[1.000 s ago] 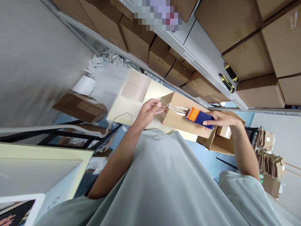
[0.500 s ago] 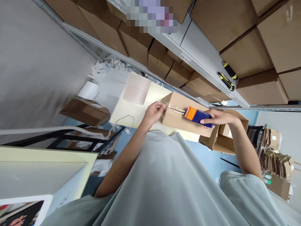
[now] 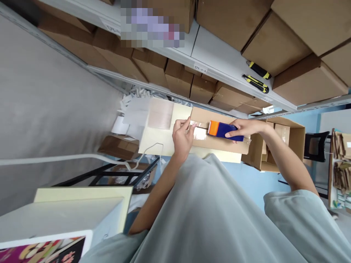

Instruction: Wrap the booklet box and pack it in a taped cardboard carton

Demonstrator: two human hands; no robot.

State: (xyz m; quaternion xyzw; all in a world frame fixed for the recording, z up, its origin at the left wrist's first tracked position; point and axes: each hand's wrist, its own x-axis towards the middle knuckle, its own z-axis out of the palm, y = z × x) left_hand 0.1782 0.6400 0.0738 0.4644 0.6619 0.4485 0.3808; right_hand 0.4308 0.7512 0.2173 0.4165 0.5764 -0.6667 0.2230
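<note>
My right hand (image 3: 242, 128) is wrapped round a blue and orange tape dispenser (image 3: 230, 132), which lies over the top of a closed cardboard box (image 3: 227, 146). The dispenser's toothed orange end points left. Glossy clear packing tape (image 3: 200, 133) runs along the box's seam from near the teeth to the left end. There my left hand (image 3: 182, 137) has its thumb and forefinger drawn together at the tape's end. The fingertips partly hide what they pinch. The box rests on a pale yellow tabletop (image 3: 178, 113).
Cardboard boxes (image 3: 178, 78) fill the shelves beyond the table. Two yellow-black utility knives (image 3: 256, 83) lie on the upper shelf. An open carton (image 3: 253, 160) stands to the right, bubble wrap (image 3: 161, 114) to the left. A white cable (image 3: 90, 157) crosses the left side.
The camera view has shifted. My left hand has moved from the box's left edge onto its top end, with the fingers raised. The dispenser is still in my right hand, slightly further left.
</note>
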